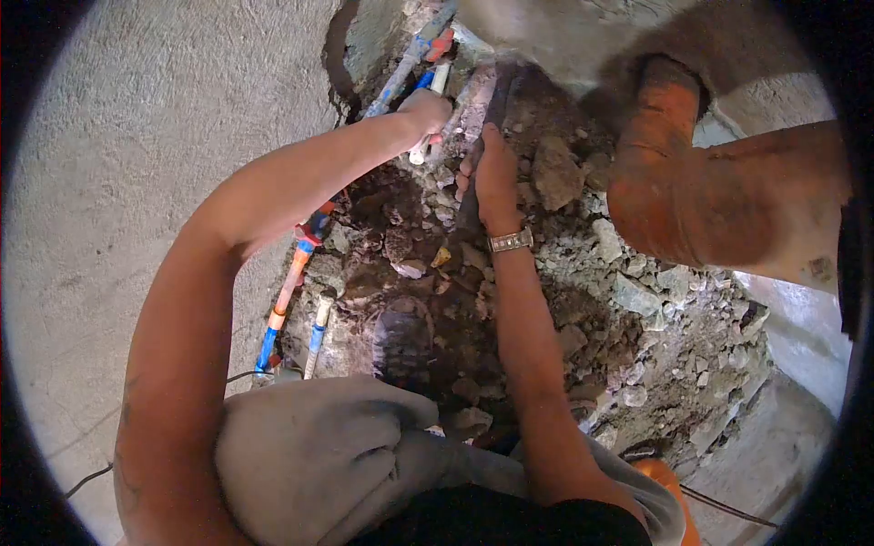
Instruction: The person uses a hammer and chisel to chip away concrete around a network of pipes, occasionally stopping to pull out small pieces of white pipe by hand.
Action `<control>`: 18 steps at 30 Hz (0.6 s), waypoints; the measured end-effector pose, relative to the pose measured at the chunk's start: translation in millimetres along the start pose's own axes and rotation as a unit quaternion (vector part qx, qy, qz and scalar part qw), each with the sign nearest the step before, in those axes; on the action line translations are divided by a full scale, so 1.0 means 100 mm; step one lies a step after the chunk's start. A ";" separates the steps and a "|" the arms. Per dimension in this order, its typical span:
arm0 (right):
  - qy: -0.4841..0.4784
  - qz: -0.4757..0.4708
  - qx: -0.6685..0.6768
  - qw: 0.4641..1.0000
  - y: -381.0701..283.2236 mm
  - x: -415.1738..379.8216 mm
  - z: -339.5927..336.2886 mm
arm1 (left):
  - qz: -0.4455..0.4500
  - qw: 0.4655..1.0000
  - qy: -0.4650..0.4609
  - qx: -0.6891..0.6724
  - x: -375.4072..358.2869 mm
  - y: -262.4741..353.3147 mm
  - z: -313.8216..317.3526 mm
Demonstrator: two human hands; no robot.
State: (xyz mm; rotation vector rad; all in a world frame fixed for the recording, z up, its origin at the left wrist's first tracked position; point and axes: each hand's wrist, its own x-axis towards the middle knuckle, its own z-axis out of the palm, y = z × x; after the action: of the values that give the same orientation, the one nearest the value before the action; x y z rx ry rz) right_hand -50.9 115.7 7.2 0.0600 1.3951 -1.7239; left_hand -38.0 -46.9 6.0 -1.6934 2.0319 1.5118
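Note:
My left hand (425,113) is closed around a thin white pipe (417,155) near the top of a dug-out hole. A grey pipe smeared with blue (393,86) runs just beside that hand and meets a red fitting (440,45). My right hand (494,177), with a watch (511,240) on the wrist, is wrapped round a long dark bar (501,91). The bar slants up along the rubble, and its upper end lies against the dirt near the wall. What kind of tool it is I cannot make out.
A large orange pipe elbow (651,196) stands on the right. Broken stones and soil (637,309) fill the hole. On the left run an orange and blue pipe (289,289) and a short white pipe stub (319,335). Rough concrete (164,164) borders the hole; a dark cable (728,508) lies lower right.

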 end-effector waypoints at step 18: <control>0.012 -0.024 -0.024 0.999 0.06 0.10 0.06 | 0.083 0.989 -0.007 0.119 0.09 -0.10 -0.05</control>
State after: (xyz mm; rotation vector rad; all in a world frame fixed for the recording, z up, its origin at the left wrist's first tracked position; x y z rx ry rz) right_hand -50.2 105.0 -0.6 0.0204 1.4645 -1.7340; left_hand -30.8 -55.8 -2.8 -1.4539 2.2904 1.2553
